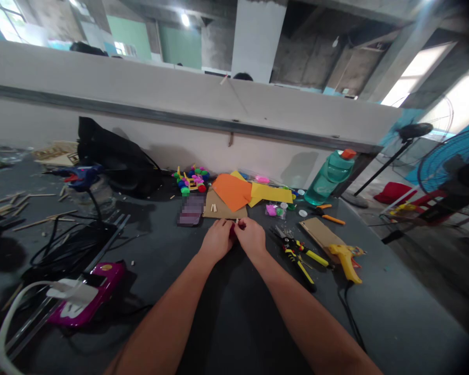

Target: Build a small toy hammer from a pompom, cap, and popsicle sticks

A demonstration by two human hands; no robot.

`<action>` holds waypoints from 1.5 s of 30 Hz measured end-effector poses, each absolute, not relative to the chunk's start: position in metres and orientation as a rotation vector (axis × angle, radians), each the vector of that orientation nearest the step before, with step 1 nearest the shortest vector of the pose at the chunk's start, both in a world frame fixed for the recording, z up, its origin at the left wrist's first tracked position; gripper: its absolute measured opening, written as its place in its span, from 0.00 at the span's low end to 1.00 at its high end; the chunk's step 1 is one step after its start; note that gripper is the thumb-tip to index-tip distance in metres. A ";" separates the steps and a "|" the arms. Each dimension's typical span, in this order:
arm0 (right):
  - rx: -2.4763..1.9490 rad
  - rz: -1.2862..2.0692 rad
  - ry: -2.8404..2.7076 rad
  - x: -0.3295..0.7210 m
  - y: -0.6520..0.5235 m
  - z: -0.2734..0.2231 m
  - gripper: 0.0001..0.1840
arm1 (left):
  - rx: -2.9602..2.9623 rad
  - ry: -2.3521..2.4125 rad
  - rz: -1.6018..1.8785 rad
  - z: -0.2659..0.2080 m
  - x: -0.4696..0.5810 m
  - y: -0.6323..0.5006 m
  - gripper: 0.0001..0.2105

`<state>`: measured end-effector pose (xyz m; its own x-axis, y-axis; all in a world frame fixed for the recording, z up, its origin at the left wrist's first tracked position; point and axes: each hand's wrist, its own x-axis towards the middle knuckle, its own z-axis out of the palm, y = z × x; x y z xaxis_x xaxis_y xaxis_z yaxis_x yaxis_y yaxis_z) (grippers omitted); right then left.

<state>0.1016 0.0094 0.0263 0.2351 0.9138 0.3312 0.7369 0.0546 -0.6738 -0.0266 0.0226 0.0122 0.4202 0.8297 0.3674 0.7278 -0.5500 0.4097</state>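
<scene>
Both hands meet over the dark table, just in front of a piece of brown cardboard (234, 213). My left hand (218, 241) is closed around a small red thing (232, 229), mostly hidden by the fingers. Pinched in my right hand (251, 237) is a short pale stick (236, 221), its tip touching or close to the red thing; I cannot tell which. Short wooden pieces (213, 208) lie on the cardboard, with a sheet of orange paper (231, 191) over its back part. Left of the cardboard is a dark, blurred-out flat object (190, 211).
Right: pliers (299, 247), a yellow glue gun (346, 258) with its cord, a green bottle (328, 179). Behind: yellow paper (273, 193), a colourful small model (191, 180), a low wall (203, 140). Left: a magenta power strip (107, 286), cables, wooden sticks (19, 203), a black bag (117, 161).
</scene>
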 end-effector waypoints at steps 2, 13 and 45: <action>-1.614 0.401 -1.462 0.107 0.013 0.027 0.08 | 2.486 1.360 0.834 0.012 -0.027 0.023 0.14; -1.197 0.905 -1.301 0.123 0.025 0.025 0.10 | 2.360 1.307 1.137 0.019 -0.021 0.023 0.07; -1.084 0.986 -1.237 0.125 0.021 0.054 0.11 | 2.188 1.173 1.289 0.029 -0.022 0.019 0.09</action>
